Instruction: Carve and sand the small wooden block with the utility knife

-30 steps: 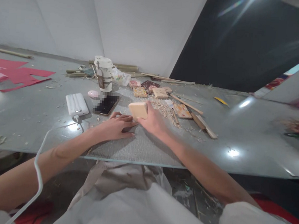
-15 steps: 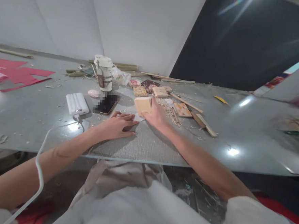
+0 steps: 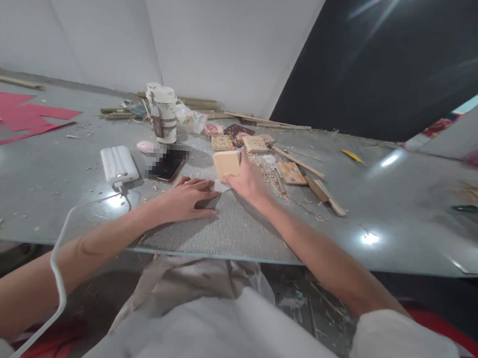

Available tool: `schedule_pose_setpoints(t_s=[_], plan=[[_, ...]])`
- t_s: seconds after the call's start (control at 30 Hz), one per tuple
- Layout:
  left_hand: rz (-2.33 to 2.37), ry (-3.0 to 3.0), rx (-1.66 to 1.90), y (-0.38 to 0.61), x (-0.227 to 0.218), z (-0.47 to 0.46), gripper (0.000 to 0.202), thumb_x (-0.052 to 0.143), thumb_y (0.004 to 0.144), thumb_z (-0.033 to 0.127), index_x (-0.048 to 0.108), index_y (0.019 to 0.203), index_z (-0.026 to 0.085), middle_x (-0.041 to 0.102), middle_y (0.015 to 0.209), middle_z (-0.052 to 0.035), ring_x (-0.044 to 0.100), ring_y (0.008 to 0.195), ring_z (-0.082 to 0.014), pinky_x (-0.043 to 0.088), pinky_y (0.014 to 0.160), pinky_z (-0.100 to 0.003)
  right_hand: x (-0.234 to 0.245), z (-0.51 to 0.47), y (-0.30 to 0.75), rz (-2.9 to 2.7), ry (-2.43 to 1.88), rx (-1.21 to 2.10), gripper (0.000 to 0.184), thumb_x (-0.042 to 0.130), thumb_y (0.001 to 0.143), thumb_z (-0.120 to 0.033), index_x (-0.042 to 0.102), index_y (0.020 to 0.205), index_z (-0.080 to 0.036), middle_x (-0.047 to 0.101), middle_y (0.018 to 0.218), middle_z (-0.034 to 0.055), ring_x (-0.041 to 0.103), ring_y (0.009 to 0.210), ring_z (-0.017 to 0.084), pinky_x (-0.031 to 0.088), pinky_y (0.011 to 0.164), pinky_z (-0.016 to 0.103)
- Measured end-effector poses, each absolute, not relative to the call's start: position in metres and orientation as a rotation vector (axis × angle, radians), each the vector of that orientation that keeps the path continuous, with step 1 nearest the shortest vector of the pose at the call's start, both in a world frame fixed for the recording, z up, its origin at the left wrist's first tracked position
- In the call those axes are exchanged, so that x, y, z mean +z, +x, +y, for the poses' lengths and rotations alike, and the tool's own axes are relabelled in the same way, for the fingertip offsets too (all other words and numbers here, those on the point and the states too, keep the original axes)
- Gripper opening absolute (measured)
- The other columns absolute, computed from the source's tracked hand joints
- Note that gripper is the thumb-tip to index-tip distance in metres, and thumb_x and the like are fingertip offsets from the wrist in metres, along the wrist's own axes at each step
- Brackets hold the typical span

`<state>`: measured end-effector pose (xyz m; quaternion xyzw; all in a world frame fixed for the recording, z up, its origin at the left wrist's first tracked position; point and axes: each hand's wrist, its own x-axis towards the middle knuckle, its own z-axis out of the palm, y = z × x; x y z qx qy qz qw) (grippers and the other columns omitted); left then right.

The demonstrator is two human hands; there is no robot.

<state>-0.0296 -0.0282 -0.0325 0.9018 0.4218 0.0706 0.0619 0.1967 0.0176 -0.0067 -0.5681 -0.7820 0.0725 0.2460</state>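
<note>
My right hand point(image 3: 247, 182) grips a pale wooden block point(image 3: 226, 164) and holds it on its edge against the grey textured sheet point(image 3: 228, 222) on the table. My left hand point(image 3: 188, 197) lies flat on that sheet, fingers stretched out toward the block, pressing the sheet down. A small heap of wood shavings point(image 3: 268, 175) lies just right of the block.
A white power bank point(image 3: 119, 164) with its cable, a phone point(image 3: 168, 164) and a paper cup point(image 3: 163, 113) stand to the left. Small painted wooden tiles point(image 3: 255, 143) and wood strips point(image 3: 323, 193) lie behind and to the right. Red paper point(image 3: 18, 114) sits far left.
My right hand has slid the wooden block away from me along the sheet and slightly right. The left hand has stayed flat in place.
</note>
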Motion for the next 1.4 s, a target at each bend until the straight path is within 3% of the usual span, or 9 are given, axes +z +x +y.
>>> schedule_pose_setpoints(t_s=[0.17, 0.33, 0.43, 0.57, 0.73, 0.87, 1.03, 1.27, 1.4], plan=[[1.247, 2.713, 0.217, -0.030, -0.032, -0.029, 0.064, 0.052, 0.109, 0.071, 0.063, 0.162, 0.036, 0.061, 0.166, -0.0109, 0.053, 0.150, -0.0420, 0.036, 0.121, -0.054, -0.007, 0.017, 0.193, -2.184, -1.512, 0.200, 0.062, 0.071, 0.091, -0.039, 0.051, 0.147, -0.023, 0.081, 0.116, 0.0142, 0.078, 0.100, 0.036, 0.058, 0.079, 0.040], [1.285, 2.699, 0.239, -0.030, -0.033, -0.029, 0.065, 0.052, 0.109, 0.073, 0.064, 0.161, 0.038, 0.053, 0.171, -0.0106, 0.045, 0.154, -0.0445, 0.034, 0.124, -0.057, -0.008, 0.019, 0.193, -2.163, -1.542, 0.164, 0.064, 0.068, 0.091, -0.033, 0.047, 0.151, -0.020, 0.081, 0.115, 0.0170, 0.078, 0.099, 0.037, 0.057, 0.082, 0.043], [1.300, 2.671, 0.268, -0.029, -0.034, -0.030, 0.066, 0.054, 0.106, 0.076, 0.067, 0.159, 0.039, 0.058, 0.161, -0.0132, 0.047, 0.149, -0.0438, 0.036, 0.122, -0.057, -0.009, 0.018, 0.193, -2.194, -1.510, 0.175, 0.057, 0.068, 0.094, -0.039, 0.051, 0.146, -0.024, 0.081, 0.112, 0.0137, 0.078, 0.097, 0.035, 0.056, 0.079, 0.040], [1.327, 2.679, 0.263, -0.028, -0.033, -0.031, 0.069, 0.056, 0.105, 0.078, 0.067, 0.159, 0.037, 0.057, 0.158, -0.0145, 0.046, 0.148, -0.0432, 0.034, 0.122, -0.058, -0.009, 0.018, 0.192, -2.145, -1.556, 0.166, 0.068, 0.070, 0.091, -0.034, 0.045, 0.152, -0.020, 0.081, 0.117, 0.0174, 0.078, 0.099, 0.036, 0.055, 0.079, 0.041], [1.344, 2.659, 0.244, -0.028, -0.031, -0.033, 0.070, 0.055, 0.104, 0.081, 0.067, 0.159, 0.039, 0.059, 0.144, -0.0150, 0.050, 0.138, -0.0406, 0.035, 0.119, -0.056, -0.009, 0.017, 0.189, -2.193, -1.509, 0.182, 0.055, 0.068, 0.093, -0.038, 0.052, 0.144, -0.025, 0.082, 0.109, 0.0121, 0.078, 0.097, 0.035, 0.055, 0.078, 0.039], [1.373, 2.644, 0.220, -0.028, -0.031, -0.032, 0.072, 0.056, 0.103, 0.080, 0.064, 0.162, 0.039, 0.059, 0.138, -0.0144, 0.051, 0.134, -0.0399, 0.035, 0.116, -0.055, -0.008, 0.020, 0.190, -2.149, -1.546, 0.168, 0.065, 0.069, 0.090, -0.033, 0.048, 0.150, -0.020, 0.081, 0.115, 0.0167, 0.078, 0.099, 0.037, 0.056, 0.079, 0.042], [1.376, 2.650, 0.188, -0.027, -0.030, -0.032, 0.073, 0.056, 0.103, 0.081, 0.064, 0.162, 0.039, 0.059, 0.132, -0.0143, 0.052, 0.128, -0.0387, 0.035, 0.114, -0.054, -0.010, 0.019, 0.189, -2.207, -1.496, 0.157, 0.059, 0.066, 0.094, -0.038, 0.050, 0.148, -0.022, 0.081, 0.113, 0.0150, 0.077, 0.096, 0.035, 0.055, 0.077, 0.040], [1.359, 2.614, 0.175, -0.026, -0.025, -0.034, 0.071, 0.057, 0.102, 0.081, 0.070, 0.156, 0.036, 0.057, 0.134, -0.0147, 0.050, 0.130, -0.0397, 0.033, 0.112, -0.051, -0.010, 0.015, 0.185, -2.273, -1.449, 0.136, 0.055, 0.062, 0.096, -0.034, 0.049, 0.148, -0.020, 0.081, 0.109, 0.0138, 0.076, 0.092, 0.033, 0.052, 0.075, 0.037], [1.367, 2.604, 0.183, -0.026, -0.025, -0.034, 0.074, 0.058, 0.102, 0.079, 0.064, 0.162, 0.036, 0.058, 0.129, -0.0136, 0.052, 0.126, -0.0383, 0.031, 0.113, -0.052, -0.009, 0.016, 0.183, -2.213, -1.523, 0.113, 0.059, 0.063, 0.094, -0.032, 0.047, 0.149, -0.016, 0.081, 0.111, 0.0182, 0.077, 0.094, 0.035, 0.052, 0.076, 0.038]])
